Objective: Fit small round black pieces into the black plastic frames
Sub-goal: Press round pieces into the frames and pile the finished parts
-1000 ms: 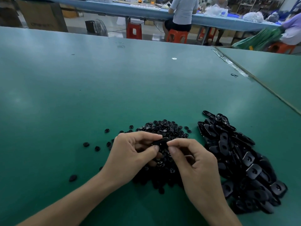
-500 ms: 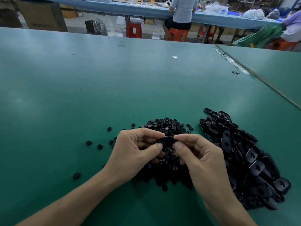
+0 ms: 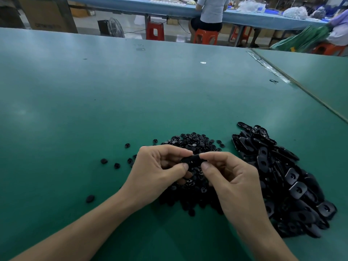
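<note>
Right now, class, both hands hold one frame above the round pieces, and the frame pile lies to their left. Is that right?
No: the head view shows the frame pile lying to the right of the round pieces. The left hand and right hand do hold one frame above them.

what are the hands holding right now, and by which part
One black plastic frame, shared by both hands: the left hand pinches its left end, the right hand its right end, each between thumb and forefinger.
</note>
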The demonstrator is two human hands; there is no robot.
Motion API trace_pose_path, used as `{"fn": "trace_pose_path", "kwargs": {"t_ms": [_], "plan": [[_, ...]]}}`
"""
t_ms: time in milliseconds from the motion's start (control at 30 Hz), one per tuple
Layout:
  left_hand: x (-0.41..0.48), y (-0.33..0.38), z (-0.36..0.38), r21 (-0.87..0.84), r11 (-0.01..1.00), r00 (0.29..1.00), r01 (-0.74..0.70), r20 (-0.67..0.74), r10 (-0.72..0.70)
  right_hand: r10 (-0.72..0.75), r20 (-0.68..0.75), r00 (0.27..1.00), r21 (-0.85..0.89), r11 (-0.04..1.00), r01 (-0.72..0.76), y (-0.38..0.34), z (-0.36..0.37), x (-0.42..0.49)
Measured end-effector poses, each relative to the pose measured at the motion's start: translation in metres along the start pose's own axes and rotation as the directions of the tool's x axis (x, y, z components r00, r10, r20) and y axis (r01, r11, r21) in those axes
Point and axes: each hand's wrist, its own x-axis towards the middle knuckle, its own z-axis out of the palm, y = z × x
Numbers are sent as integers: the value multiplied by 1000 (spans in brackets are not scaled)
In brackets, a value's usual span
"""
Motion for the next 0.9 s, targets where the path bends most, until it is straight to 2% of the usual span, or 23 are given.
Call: {"fn": "trace_pose_path", "kwargs": {"t_ms": [200,400,667,900], "plan": [[1,2,0,-32,999,1000,1,16,-1,9,16,1000,10,1000,-9,1,0,0],[0,2,0,-29,1000,1000,-13,15,13,-33,23,999,-70,997,34,1,3,-2],[1,4,0,-47,999,1000,1,9,0,-25,-22,999,-24,999,25,0,1,-1],[-1,5,2,-20,1000,999,-3,35,3,-110,18,994,-170,979,111,-4,5,-4]]}}
